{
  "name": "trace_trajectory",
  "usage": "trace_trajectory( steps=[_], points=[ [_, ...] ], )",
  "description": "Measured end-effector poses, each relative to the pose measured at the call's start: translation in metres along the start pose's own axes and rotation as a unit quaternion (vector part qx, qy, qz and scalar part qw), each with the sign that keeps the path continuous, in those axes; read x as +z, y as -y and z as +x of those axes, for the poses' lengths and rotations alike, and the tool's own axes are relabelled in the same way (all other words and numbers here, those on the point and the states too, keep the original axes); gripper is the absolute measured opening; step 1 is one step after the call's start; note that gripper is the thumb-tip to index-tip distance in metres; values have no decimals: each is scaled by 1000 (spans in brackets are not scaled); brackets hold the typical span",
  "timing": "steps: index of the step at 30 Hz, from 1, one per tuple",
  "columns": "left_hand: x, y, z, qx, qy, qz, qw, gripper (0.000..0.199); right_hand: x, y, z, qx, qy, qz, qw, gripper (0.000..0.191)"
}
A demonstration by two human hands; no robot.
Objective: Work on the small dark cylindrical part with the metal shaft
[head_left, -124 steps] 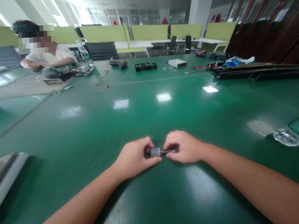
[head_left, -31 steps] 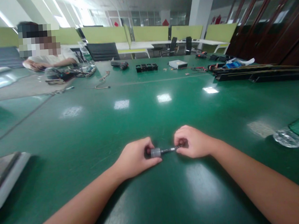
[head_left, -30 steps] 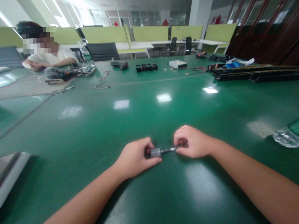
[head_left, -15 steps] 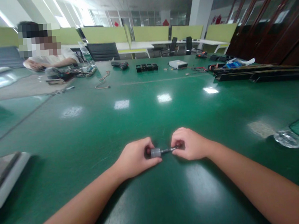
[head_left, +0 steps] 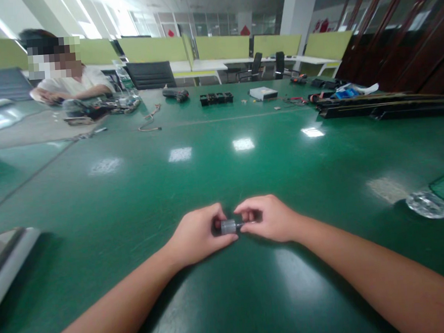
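In front of me, low over the green table [head_left: 207,177], is a short grey metal cylinder [head_left: 228,227] with a thin dark rod [head_left: 239,226] coming out of its right end. My left hand [head_left: 199,231] is closed round the cylinder, thumb below and fingers above; its left end is hidden in the palm. From the right, my right hand [head_left: 269,218] has its thumb and curled fingers about the rod, close to the cylinder. The rod's far end is mostly covered by these fingers.
A grey-white flat object [head_left: 12,262] lies at left. A clear plastic bottle [head_left: 432,205] lies at right. Black modules [head_left: 216,99], a white box [head_left: 263,93], a cable [head_left: 149,120] and long black rails [head_left: 388,106] lie farther back. A person [head_left: 72,85] sits at far left.
My right hand has slid left along the rod towards the cylinder, and its index finger has straightened somewhat. My left hand keeps its hold almost in place.
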State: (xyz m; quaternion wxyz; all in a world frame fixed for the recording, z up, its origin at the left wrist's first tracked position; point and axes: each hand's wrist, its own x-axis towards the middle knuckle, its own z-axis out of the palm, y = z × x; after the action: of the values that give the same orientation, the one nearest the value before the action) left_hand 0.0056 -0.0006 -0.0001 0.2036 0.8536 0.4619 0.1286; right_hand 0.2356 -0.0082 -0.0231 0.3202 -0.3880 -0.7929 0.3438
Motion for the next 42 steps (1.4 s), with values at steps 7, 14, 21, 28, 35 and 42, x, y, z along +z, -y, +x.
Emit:
trace_trajectory(
  steps=[7, 14, 21, 28, 35, 42],
  points=[
    [0, 1, 0, 2, 0, 2, 1000, 31, 0, 1, -2, -26, 5, 36, 999, 51],
    [0, 0, 0, -4, 11, 3, 1000, 32, -2, 1, -2, -51, 8, -15, 999, 47],
    [-1, 0, 0, -3, 7, 6, 1000, 30, -4, -1, 0, -84, 20, -132, 988, 18],
    [1, 1, 0, -2, 2, 10, 1000, 31, 0, -2, 3, -87, 18, -142, 986, 12],
    [0, -1, 1, -5, 3, 16, 1000, 31, 1, 0, 3, -96, 24, -146, 984, 13],
    [0, -1, 1, -7, 4, 16, 1000, 33, 1, -3, 4, -111, 21, -148, 982, 9]
  ],
)
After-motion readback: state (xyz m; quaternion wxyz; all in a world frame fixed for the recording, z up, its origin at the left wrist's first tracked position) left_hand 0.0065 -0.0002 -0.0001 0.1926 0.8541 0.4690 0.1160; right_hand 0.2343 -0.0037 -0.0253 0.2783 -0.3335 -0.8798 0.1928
